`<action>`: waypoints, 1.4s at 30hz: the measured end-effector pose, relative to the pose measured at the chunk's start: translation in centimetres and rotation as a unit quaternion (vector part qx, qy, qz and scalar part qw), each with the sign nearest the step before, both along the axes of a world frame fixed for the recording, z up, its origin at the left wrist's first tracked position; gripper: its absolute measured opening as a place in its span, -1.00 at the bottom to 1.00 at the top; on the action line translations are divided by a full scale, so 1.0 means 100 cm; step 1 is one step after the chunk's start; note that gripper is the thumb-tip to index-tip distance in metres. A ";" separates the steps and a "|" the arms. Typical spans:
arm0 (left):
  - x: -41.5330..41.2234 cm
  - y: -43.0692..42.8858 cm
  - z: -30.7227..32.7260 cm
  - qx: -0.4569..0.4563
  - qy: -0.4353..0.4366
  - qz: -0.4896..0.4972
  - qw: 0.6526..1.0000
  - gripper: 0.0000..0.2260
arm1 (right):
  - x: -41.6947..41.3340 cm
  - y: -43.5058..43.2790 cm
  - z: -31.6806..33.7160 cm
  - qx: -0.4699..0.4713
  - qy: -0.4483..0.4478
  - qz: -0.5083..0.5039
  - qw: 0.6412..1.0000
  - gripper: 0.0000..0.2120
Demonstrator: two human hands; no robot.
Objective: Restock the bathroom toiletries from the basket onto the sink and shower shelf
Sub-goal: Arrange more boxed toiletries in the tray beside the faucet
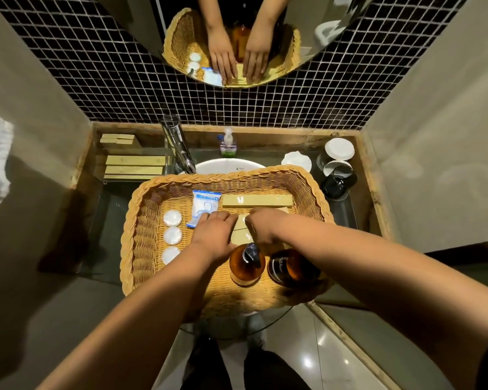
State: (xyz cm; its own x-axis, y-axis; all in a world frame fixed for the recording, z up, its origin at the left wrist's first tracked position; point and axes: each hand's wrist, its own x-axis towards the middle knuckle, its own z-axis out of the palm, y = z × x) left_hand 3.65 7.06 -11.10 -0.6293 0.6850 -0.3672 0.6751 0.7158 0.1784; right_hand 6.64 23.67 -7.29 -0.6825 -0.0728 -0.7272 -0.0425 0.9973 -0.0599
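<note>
Left edge of desk: we've got flat tan boxes (134, 164) stacked at the back-left corner, tight against the wooden rim; a dark bare strip of desk (107, 220) lies between them and the basket.
Faucet: chrome spout (181, 147) just behind the basket's far-left rim, with a small pump bottle (228, 143) beside it at the back wall.
Basket: our wicker basket (141, 209) sits over the white sink (228, 164), hiding most of the bowl; the near rim hangs past the desk's front edge.
Basket left side: three round white packets (172, 236) in a row along the left wall, then a blue-and-white sachet (204, 205); there's blue print on it, too small to read.
Left hand: our left hand (213, 235) is palm down mid-basket, fingers curled on a tan box (241, 230); can't tell how firm the grip is.
Right hand: our right hand (265, 228) is on the same box's other side, fingers bent over it, just as hard to judge.
Far wall of basket: one long tan box (258, 201) lying flat.
Near corner: two amber bottles (247, 264) upright, touching our wrists; the right one's dark label has pale lettering we can't read.
Right edge of desk: a white dish (296, 161) and covered dark cups (338, 164) crowd the back-right corner, near the basket rim.
</note>
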 end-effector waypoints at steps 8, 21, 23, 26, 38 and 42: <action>-0.005 0.007 0.000 0.061 -0.054 0.035 0.996 -0.07 | 0.009 0.006 -0.008 0.028 0.066 -0.003 0.997 -0.06; 0.004 0.001 -0.012 0.164 -0.154 0.071 0.972 -0.21 | 0.001 -0.003 0.004 0.050 -0.015 -0.013 0.999 -0.58; 0.004 0.002 -0.010 0.164 -0.160 0.088 0.969 -0.17 | 0.000 -0.005 0.007 0.054 -0.030 -0.015 0.998 -0.56; 0.001 0.002 -0.009 0.141 -0.157 0.095 0.973 -0.15 | -0.001 -0.006 0.011 0.031 -0.020 -0.030 0.999 -0.46; -0.006 -0.010 0.001 0.176 -0.133 0.108 0.969 -0.26 | -0.015 -0.009 0.023 -0.015 -0.015 -0.092 0.996 -0.48; -0.012 -0.013 0.005 0.206 -0.132 0.127 0.961 -0.31 | -0.019 -0.016 0.021 -0.027 -0.025 -0.110 0.993 -0.47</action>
